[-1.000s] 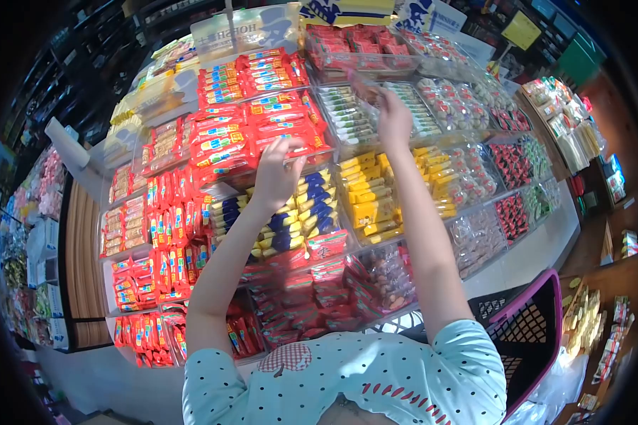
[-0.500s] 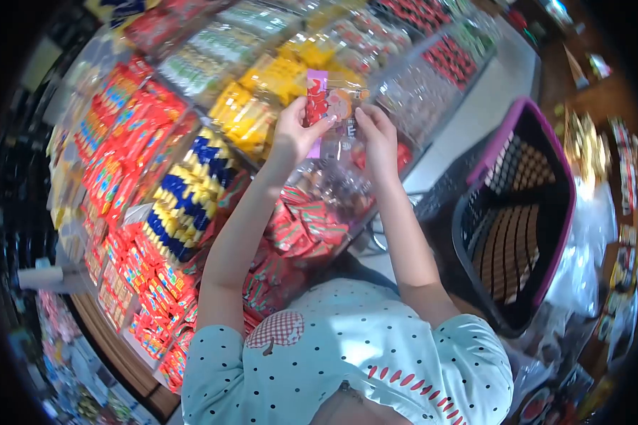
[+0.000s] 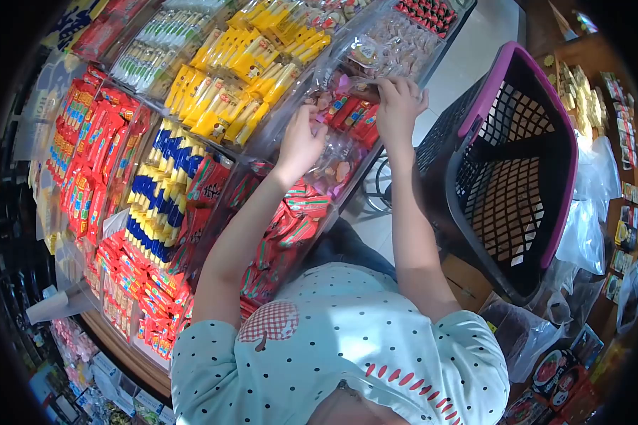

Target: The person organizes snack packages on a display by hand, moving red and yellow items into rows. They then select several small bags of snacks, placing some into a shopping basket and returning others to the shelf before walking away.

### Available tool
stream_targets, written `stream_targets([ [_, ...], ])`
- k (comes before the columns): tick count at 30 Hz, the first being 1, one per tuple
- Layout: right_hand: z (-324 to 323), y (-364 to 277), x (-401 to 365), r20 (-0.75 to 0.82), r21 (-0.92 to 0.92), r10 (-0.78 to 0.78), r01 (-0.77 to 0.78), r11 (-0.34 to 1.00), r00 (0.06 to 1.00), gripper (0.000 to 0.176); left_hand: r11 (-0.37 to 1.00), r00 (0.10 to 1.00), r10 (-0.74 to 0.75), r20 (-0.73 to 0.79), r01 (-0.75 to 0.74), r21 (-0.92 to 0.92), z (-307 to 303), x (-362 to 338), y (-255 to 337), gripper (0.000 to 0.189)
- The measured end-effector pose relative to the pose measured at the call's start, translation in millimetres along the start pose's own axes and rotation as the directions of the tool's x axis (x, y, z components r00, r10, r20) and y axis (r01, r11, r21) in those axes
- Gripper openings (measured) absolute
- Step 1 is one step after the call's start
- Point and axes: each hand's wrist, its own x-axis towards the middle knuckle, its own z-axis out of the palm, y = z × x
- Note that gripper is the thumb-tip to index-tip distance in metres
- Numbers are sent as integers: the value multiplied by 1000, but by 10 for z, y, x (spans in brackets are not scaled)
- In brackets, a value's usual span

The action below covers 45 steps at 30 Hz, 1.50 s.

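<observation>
My left hand point(image 3: 302, 142) hangs over the snack bins with its fingers curled; what they hold, if anything, does not show. My right hand point(image 3: 400, 106) is at the far edge of a bin of red packets point(image 3: 354, 117), its fingertips bent down by a clear film or packet edge. Between the hands lie the red packets and, nearer to me, clear packets with pinkish pieces point(image 3: 333, 159). Yellow-wrapped sticks point(image 3: 223, 106) fill the bins left of my left hand.
A black basket with a purple rim point(image 3: 486, 92) stands to the right. Blue-and-yellow packets point(image 3: 159, 191), red-and-green packets point(image 3: 283, 227) and red packets point(image 3: 96, 156) fill bins at the left and centre. Plastic bags point(image 3: 588, 212) lie beyond the basket.
The purple, red and clear packet is no longer held up between my hands. My hands have moved farther apart, down to the bins. The view has shifted, with the basket now higher.
</observation>
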Motion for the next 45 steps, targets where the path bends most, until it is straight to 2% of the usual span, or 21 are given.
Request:
stream_targets([
  [1, 67, 33, 27, 36, -62, -66, 69, 996, 997, 21, 998, 998, -59, 23, 60, -30, -42, -43, 4, 34],
  [5, 381, 187, 67, 126, -53, -149, 157, 986, 981, 23, 986, 996, -92, 12, 93, -142, -115, -193, -48, 29],
  [7, 513, 223, 69, 247, -54, -178, 197, 979, 952, 19, 990, 992, -122, 14, 123, -64, -152, -259, -45, 27],
  [12, 834, 169, 88, 362, -86, -270, 320, 943, 892, 14, 993, 993, -115, 29, 116, -20, -101, -388, -210, 24],
  [15, 1055, 72, 73, 369, -91, -320, 377, 922, 873, 15, 990, 992, -129, 16, 129, -47, -123, -415, -239, 23],
  [19, 1166, -39, 44, 361, 40, -347, 357, 933, 866, 16, 986, 990, -140, 0, 139, -87, -190, -426, -286, 22],
  [24, 1150, -71, 92, 318, 16, -340, 354, 935, 885, 21, 963, 977, -215, 2, 212, -167, -264, -462, -333, 19],
  [26, 1066, -40, 69, 224, 23, -196, 196, 980, 955, 25, 965, 978, -207, -16, 202, -166, -251, -475, -388, 18],
  [27, 1046, 2, 31, 221, 23, -193, 193, 981, 956, 25, 967, 978, -203, -38, 194, -167, -269, -477, -375, 18],
  [30, 897, 102, -171, 130, 56, 84, -92, 994, 988, 32, 949, 966, -255, -35, 243, -200, -340, -496, -327, 17],
  [31, 918, 164, -268, 124, 53, 92, -99, 994, 988, 32, 951, 968, -248, -27, 238, -196, -352, -492, -299, 17],
  [33, 943, 248, -455, 128, 275, 347, -370, 887, 929, 38, 920, 953, -302, -20, 285, -269, -356, -478, -249, 15],
  [34, 942, 270, -507, 301, 251, 478, -552, 795, 825, 45, 923, 956, -292, -12, 279, -264, -331, -468, -265, 15],
  [35, 972, 279, -534, 292, 253, 487, -557, 791, 823, 45, 932, 964, -264, -18, 251, -261, -284, -473, -312, 15],
  [37, 1155, 376, -649, 487, 259, 503, -667, 698, 715, 50, 944, 974, -225, -17, 213, -253, -211, -465, -353, 14],
  [39, 1233, 395, -678, 480, 254, 496, -656, 710, 723, 54, 924, 970, -244, 22, 239, -298, -146, -471, -367, 15],
  [41, 1209, 292, -660, 434, 216, 505, -630, 746, 746, 54, 933, 970, -237, 53, 243, -267, -90, -497, -406, 17],
  [43, 1234, 260, -655, 447, 221, 529, -662, 716, 721, 58, 943, 977, -206, 49, 212, -258, -33, -519, -419, 17],
  [45, 1257, 248, -648, 538, 258, 596, -790, 557, 596, 64, 939, 983, -174, 57, 183, -290, 25, -563, -435, 18],
])
